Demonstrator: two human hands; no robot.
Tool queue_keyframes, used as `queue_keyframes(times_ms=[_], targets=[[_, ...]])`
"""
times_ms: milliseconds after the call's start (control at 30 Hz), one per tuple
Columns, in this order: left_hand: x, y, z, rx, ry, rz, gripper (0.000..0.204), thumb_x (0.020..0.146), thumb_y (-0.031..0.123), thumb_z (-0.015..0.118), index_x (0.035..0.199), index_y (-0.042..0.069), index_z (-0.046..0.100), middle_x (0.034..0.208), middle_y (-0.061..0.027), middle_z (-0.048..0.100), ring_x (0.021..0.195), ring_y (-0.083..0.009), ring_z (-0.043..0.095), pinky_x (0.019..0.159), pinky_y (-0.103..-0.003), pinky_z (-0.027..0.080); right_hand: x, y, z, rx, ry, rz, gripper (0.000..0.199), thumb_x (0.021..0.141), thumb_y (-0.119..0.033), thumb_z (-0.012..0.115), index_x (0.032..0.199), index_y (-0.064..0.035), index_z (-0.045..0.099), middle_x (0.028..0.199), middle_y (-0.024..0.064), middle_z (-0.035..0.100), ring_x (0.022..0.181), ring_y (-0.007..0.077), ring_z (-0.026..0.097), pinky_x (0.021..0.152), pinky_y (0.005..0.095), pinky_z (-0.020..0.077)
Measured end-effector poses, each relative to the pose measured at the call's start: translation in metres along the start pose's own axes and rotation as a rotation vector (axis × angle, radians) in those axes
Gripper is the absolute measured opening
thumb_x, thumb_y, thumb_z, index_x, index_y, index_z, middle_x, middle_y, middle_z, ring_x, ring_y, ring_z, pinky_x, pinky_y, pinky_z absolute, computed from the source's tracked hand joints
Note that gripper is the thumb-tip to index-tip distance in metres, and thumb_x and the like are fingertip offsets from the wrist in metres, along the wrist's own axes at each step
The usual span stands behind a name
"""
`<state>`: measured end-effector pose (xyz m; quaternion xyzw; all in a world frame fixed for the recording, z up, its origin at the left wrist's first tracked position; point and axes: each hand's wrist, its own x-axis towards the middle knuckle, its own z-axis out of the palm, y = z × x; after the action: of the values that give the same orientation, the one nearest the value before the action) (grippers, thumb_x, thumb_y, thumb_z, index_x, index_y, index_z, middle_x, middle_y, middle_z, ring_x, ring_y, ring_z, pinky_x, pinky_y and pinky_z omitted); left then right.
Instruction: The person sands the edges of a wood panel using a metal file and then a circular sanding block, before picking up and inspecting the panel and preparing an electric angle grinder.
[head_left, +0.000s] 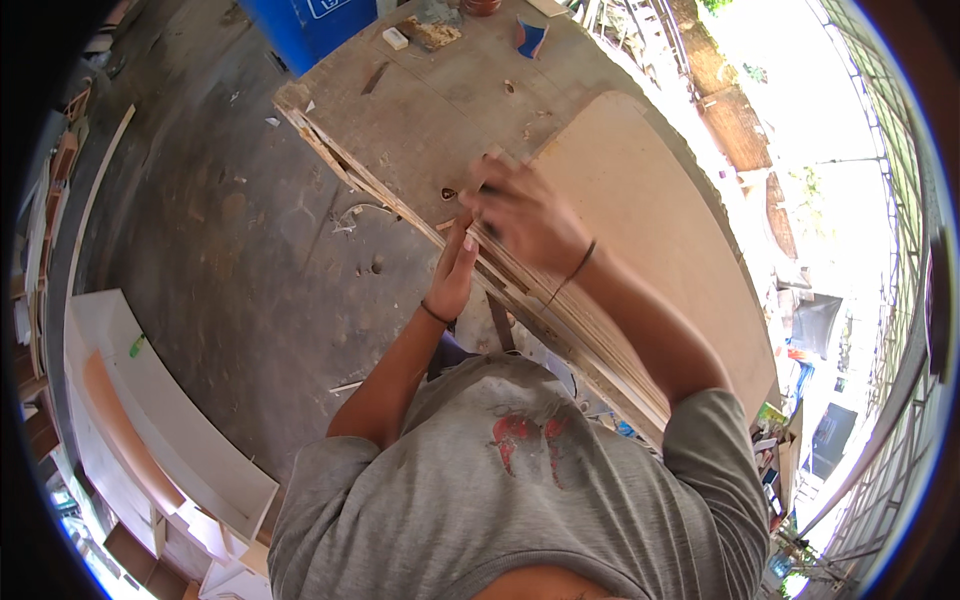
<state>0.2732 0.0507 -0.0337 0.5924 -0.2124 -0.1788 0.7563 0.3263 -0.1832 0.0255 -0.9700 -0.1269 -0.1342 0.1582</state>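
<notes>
My left hand [456,280] is at the near-left corner of a stack of thin tan boards [640,190] on the worktable. Its fingers are stretched out along the boards' edge, and the thumb stands slightly apart, touching the corner. Just above and to its right, my right hand [530,215] is smeared by motion over the same corner. Its fingers are curled around something dark, too blurred to name. Both hands almost meet at the fingertips. A dark round band circles each wrist.
The worn worktable [420,130] bears a white block [395,38], a blue curved piece [531,38] and scraps. A blue bin [310,30] stands beyond its left edge. White panels [160,400] lean at the lower left, above the stained concrete floor [220,230].
</notes>
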Motion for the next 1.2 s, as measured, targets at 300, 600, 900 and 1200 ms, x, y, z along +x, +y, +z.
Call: queue_keyframes(times_ms=[300,600,900,1200], targets=[[-0.001,-0.027,0.0,0.023,-0.031,0.016,0.053,0.103,0.032,0.035,0.141,-0.005,0.032,0.14,-0.0181,0.039,0.128,-0.0274,0.037,0.11,-0.036,0.025,-0.013,-0.055,-0.021,-0.044,-0.047,-0.15,0.028,0.082,-0.017,0.058,0.107,-0.0068,0.065,0.122,0.015,0.058,0.121,0.0325,0.049,0.106,0.0469,0.0344],[-0.001,-0.07,-0.034,0.712,0.172,0.288,0.047,0.104,0.029,0.034,0.133,-0.008,0.04,0.14,-0.025,0.038,0.13,-0.0372,0.036,0.109,-0.045,0.027,-0.108,0.051,-0.086,0.027,0.215,0.728,0.029,0.091,-0.01,0.051,0.119,-0.0082,0.059,0.128,0.0158,0.055,0.119,0.0325,0.05,0.1,0.0379,0.0413],[-0.024,0.067,0.094,0.508,-0.204,0.723,0.068,0.097,0.044,0.048,0.143,0.001,0.024,0.15,-0.0197,0.024,0.139,-0.033,0.027,0.111,-0.048,0.024,-0.265,-0.115,-0.151,0.915,1.003,0.918,0.029,0.097,-0.009,0.048,0.125,-0.0017,0.054,0.119,0.0115,0.062,0.11,0.0171,0.057,0.097,0.0296,0.0437],[-0.143,0.082,0.247,-0.002,-1.004,0.139,0.086,0.089,0.054,0.056,0.145,0.001,0.019,0.15,-0.0197,0.026,0.133,-0.0326,0.036,0.108,-0.045,0.03,-0.393,-0.227,-0.175,0.7,1.075,0.86,0.029,0.096,-0.005,0.049,0.125,-0.0017,0.053,0.122,0.0141,0.059,0.118,0.0243,0.052,0.101,0.034,0.0397]])
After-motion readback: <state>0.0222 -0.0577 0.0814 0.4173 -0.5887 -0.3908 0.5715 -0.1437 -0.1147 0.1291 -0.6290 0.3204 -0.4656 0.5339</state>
